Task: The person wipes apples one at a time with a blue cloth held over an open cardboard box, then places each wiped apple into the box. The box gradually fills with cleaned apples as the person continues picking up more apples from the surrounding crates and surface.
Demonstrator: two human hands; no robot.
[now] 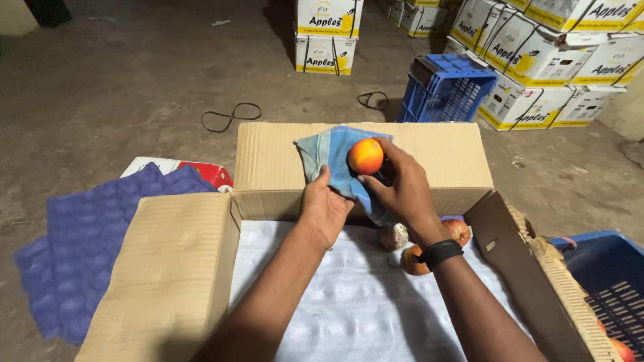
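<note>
The right hand (402,184) holds an apple (365,156) in its fingertips, thumb below and fingers curled over the far side. The apple is round, orange-red with a yellow blush on its upper left face, and its skin shows no visible marks. It sits above the far flap of the open cardboard box (268,167), the landmark for all positions below.

The left hand (325,208) grips a blue cloth (329,157) by its lower edge, fingers closed on the fabric. The cloth is faded, creased, and spread behind and under the apple, touching it. A black wristband (441,253) circles the right wrist.

Inside the box, a white foam sheet (335,295) lines the bottom. Three more fruits (459,230) lie on the sheet at the far right corner, just beneath the right forearm; one appears wrapped in clear film.

Left of the box, purple moulded fruit trays (87,248) lie stacked on the floor. Beyond the box stands a blue plastic crate (446,90), with stacked white and yellow cartons (550,60) to its right. A second blue crate (604,275) sits just right of the box.
</note>
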